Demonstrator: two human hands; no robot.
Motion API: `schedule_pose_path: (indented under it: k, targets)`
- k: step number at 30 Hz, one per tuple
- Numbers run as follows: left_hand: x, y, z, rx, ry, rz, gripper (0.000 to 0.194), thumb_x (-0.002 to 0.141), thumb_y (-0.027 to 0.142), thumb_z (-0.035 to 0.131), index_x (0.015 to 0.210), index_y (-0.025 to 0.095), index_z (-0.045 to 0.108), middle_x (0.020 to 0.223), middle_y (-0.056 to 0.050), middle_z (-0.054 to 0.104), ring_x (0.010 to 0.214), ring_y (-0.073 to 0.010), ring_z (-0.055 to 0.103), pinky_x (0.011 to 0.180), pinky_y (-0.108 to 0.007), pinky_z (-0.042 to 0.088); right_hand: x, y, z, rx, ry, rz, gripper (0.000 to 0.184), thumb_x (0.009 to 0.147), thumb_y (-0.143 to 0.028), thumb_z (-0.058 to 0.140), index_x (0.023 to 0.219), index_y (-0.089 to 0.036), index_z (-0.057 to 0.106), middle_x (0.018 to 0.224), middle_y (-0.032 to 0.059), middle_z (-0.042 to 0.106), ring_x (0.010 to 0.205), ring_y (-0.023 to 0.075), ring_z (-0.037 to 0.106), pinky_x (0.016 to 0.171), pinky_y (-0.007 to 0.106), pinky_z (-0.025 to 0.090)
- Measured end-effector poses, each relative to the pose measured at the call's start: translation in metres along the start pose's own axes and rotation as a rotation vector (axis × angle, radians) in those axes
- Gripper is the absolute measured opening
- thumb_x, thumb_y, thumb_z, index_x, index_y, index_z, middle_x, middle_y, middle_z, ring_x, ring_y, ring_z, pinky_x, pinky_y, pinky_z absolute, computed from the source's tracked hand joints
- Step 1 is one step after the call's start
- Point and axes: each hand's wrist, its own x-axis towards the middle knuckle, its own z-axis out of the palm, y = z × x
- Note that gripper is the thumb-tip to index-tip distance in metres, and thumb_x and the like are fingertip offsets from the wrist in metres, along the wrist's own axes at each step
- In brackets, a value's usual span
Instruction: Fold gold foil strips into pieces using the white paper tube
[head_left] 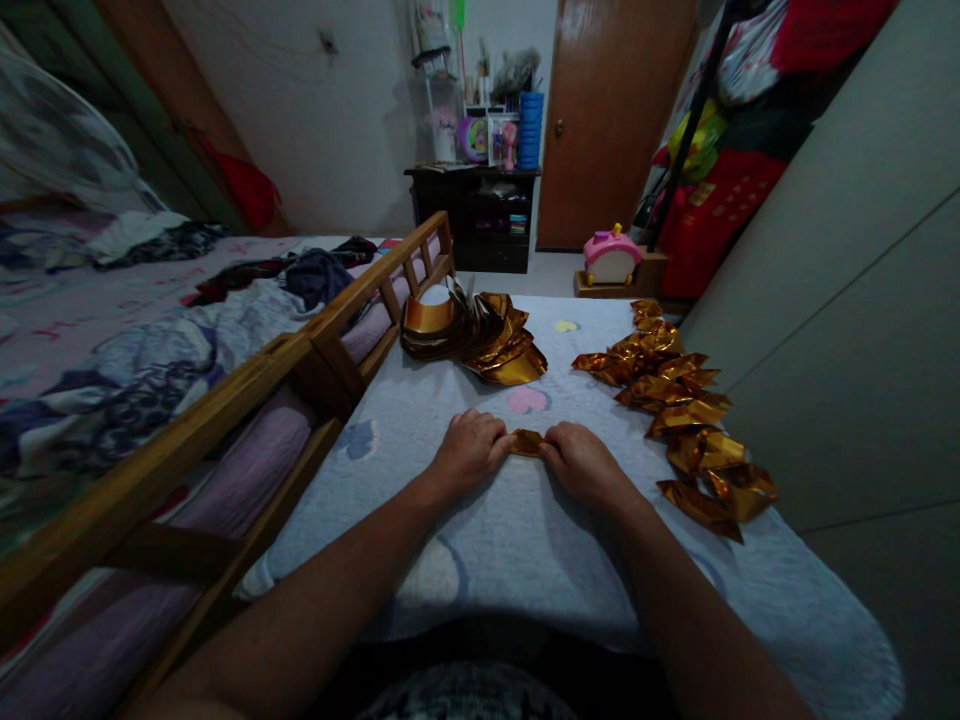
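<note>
Both my hands meet over the middle of a bed-like surface with a light blue cloth (pixel 480 540). Between them is a small folded piece of gold foil paper (pixel 527 443). My left hand (pixel 472 443) pinches its left end, and my right hand (pixel 579 458) grips its right end. Beyond my left hand lies a fanned stack of gold foil paper sheets (pixel 480 335). To the right of my right hand, several folded gold foil pieces (pixel 679 405) with pointed ends form a heap running toward me.
A wooden rail (pixel 300 350) runs along the left, with a bed of rumpled clothes (pixel 195 350) behind it. At the right stands a pale cabinet (pixel 847 370). A dark shelf unit (pixel 472 215), a brown door (pixel 611 125) and a pink toy (pixel 613 257) are at the back.
</note>
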Motion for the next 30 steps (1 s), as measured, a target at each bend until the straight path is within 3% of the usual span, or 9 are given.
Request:
schedule_pose_path:
  k: [6,15,19,22,27,30]
  targets:
    - [-0.001,0.009,0.000,0.059,0.044,-0.075,0.025,0.096,0.036,0.057,0.081,0.018,0.067,0.089,-0.007,0.071,0.092,-0.0251,0.058,0.078,-0.037,0.033,0.000,-0.010,-0.002,-0.082,0.025,0.099,0.022,0.097,-0.025,0.051,0.089,-0.015,0.070,0.096,0.0126,0.072,0.088,0.0227,0.062,0.073,0.032,0.032]
    - [-0.002,0.009,0.003,0.029,0.084,-0.125,0.021,0.094,0.040,0.061,0.096,0.019,0.065,0.100,-0.007,0.068,0.099,-0.0263,0.055,0.083,-0.038,0.035,0.001,-0.009,0.002,-0.072,0.077,0.161,0.014,0.096,-0.028,0.056,0.098,-0.017,0.064,0.094,0.0102,0.073,0.084,0.0233,0.064,0.065,0.032,0.028]
    - [0.000,0.006,0.001,-0.075,0.035,-0.114,0.026,0.087,0.044,0.069,0.096,0.021,0.065,0.104,-0.006,0.066,0.103,-0.0265,0.053,0.085,-0.036,0.035,0.002,-0.008,0.004,-0.049,0.075,0.151,0.013,0.096,-0.028,0.057,0.100,-0.018,0.063,0.097,0.0101,0.073,0.088,0.0236,0.064,0.069,0.031,0.030]
    - [0.002,0.006,0.000,-0.161,0.020,-0.109,0.024,0.082,0.039,0.074,0.092,0.020,0.063,0.100,-0.004,0.066,0.100,-0.0249,0.054,0.083,-0.035,0.036,0.001,-0.006,0.006,-0.037,0.082,0.132,0.011,0.095,-0.026,0.057,0.099,-0.018,0.063,0.098,0.0098,0.071,0.089,0.0233,0.062,0.072,0.031,0.033]
    - [0.003,0.005,-0.001,-0.409,0.010,-0.035,0.013,0.081,0.026,0.071,0.087,0.019,0.063,0.079,0.000,0.063,0.083,-0.0196,0.056,0.076,-0.031,0.038,0.000,-0.002,0.008,0.046,0.143,0.027,0.009,0.092,-0.021,0.057,0.095,-0.016,0.064,0.103,0.0112,0.064,0.097,0.0233,0.058,0.081,0.031,0.038]
    - [0.002,0.003,-0.001,-0.558,0.023,-0.003,0.009,0.081,0.025,0.068,0.088,0.018,0.067,0.083,-0.002,0.065,0.084,-0.0193,0.058,0.077,-0.030,0.041,0.000,0.000,0.007,0.205,0.156,-0.033,0.007,0.087,-0.018,0.060,0.093,-0.016,0.063,0.097,0.0088,0.063,0.092,0.0212,0.056,0.080,0.030,0.039]
